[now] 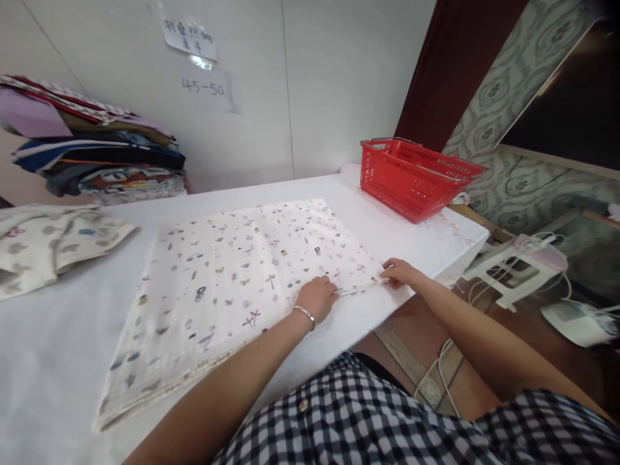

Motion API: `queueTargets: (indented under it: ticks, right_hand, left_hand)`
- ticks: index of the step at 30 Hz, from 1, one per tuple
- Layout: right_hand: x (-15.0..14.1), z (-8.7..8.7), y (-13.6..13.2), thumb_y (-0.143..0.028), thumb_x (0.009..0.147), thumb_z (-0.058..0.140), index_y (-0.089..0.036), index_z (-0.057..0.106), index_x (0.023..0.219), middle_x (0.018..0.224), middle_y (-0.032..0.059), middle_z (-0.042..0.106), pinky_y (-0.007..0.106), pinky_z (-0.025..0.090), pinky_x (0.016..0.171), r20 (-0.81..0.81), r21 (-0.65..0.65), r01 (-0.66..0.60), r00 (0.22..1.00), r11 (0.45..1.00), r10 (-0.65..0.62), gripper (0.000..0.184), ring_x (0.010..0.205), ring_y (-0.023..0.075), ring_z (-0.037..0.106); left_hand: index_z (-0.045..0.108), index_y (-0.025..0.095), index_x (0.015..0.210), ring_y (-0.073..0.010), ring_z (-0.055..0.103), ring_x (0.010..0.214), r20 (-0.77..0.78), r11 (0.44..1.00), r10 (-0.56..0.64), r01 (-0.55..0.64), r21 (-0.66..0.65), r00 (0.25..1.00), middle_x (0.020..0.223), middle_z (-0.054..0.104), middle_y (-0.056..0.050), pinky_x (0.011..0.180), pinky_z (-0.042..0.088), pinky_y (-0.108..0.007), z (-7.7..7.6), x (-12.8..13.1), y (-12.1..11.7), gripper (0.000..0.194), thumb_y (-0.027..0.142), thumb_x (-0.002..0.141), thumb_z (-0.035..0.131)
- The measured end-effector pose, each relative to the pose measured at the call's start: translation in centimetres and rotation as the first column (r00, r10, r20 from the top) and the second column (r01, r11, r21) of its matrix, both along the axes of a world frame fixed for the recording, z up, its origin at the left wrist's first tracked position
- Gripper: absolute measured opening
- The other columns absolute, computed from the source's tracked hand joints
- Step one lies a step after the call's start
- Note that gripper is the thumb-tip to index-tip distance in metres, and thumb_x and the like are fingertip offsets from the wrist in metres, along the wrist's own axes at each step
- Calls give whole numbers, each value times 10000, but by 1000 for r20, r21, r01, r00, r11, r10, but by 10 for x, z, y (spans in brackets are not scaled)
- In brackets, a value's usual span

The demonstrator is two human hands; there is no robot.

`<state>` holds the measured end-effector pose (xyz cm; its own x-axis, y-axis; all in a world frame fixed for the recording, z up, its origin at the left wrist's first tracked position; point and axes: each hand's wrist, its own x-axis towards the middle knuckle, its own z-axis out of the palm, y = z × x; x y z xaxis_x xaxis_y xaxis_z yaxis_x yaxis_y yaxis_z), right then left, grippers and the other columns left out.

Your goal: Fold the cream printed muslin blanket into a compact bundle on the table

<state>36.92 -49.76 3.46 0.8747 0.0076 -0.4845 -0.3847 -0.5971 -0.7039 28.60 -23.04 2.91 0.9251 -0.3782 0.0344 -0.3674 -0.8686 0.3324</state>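
A white printed cloth [237, 258], folded in layers, lies spread on the white table with small plants and figures all over it. My left hand [317, 298], with a bracelet at its wrist, is closed on the near edge of this cloth, right of its middle. At the near right corner, my right hand [397, 272] pinches the layers between thumb and fingers. The thumb of my left hand is hidden. Between both hands the layered edge shows a slight gap.
Another printed cloth [58, 245] lies crumpled at the left. Behind it rises a stack of folded fabrics [106, 152]. A red plastic basket [411, 184] stands at the table's back right. Paper signs [188, 39] hang on the wall. White appliances with cords are beyond the table's right edge.
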Motion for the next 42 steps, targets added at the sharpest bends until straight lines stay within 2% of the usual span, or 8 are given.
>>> queueTargets:
  ticks: [6,14,21,29,33,37,40,42]
  right_hand:
    - [1,-2,-3,-170,660,634,-173,497,865,458,-58,505,182,416,410,2,25,0,1000,1000,0,247,420,92,500]
    - [1,-8,-5,-224,653,633,-178,496,848,458,-64,498,186,405,426,29,23,-26,999,999,26,242,420,93,498]
    - [-3,-15,1,-169,706,513,-192,461,824,416,-72,459,205,353,425,131,-89,-56,989,994,67,131,379,104,444]
    - [-20,-22,9,-229,752,450,-169,465,1092,815,64,637,282,393,640,325,-575,-109,879,811,348,346,757,204,602]
    - [-24,-37,5,-213,767,407,-137,420,1240,1124,143,570,346,419,814,450,-672,-79,746,736,491,479,1028,253,541]
    - [-23,-42,10,-148,756,377,-154,518,1175,1282,148,479,440,356,958,590,-699,-55,519,713,618,442,1199,280,420]
    - [-19,-33,42,-202,835,339,-162,498,1221,1374,119,396,430,294,1036,669,-638,-172,359,751,651,420,1291,238,314]
    - [-13,-24,74,-295,884,316,-145,422,1302,1422,111,325,391,272,1063,668,-601,-272,345,752,659,457,1324,206,252]
  left_hand:
    - [636,204,859,-153,545,877,-38,997,22,-25,-75,999,926,602,-22,717,426,-268,3,-4,0,266,280,892,383]
    - [576,192,986,-209,513,937,44,996,-64,62,60,997,1010,569,-58,771,432,-339,-3,-14,-3,267,397,840,484]
    - [567,149,927,-230,521,932,105,976,-130,109,189,986,952,574,-90,752,443,-375,-12,-13,-12,206,165,864,372]
    - [584,219,999,-199,527,996,111,997,-55,61,-54,992,1050,594,-48,847,431,-361,-4,-5,11,313,422,881,376]
    - [417,225,1292,-275,255,1313,160,1000,-15,20,-25,987,1407,362,-88,1067,195,-501,-14,-4,21,513,507,869,344]
    - [311,247,1367,-262,133,1363,41,999,-36,37,-29,999,1472,234,-72,1095,87,-523,-23,-8,20,561,525,892,204]
    - [286,255,1380,-262,107,1368,-5,999,-26,25,-36,1000,1480,209,-66,1095,62,-536,-21,-10,18,578,538,887,183]
    - [283,247,1383,-257,105,1369,-14,999,-18,17,-32,1000,1479,208,-72,1097,60,-535,-19,-10,17,591,544,884,173]
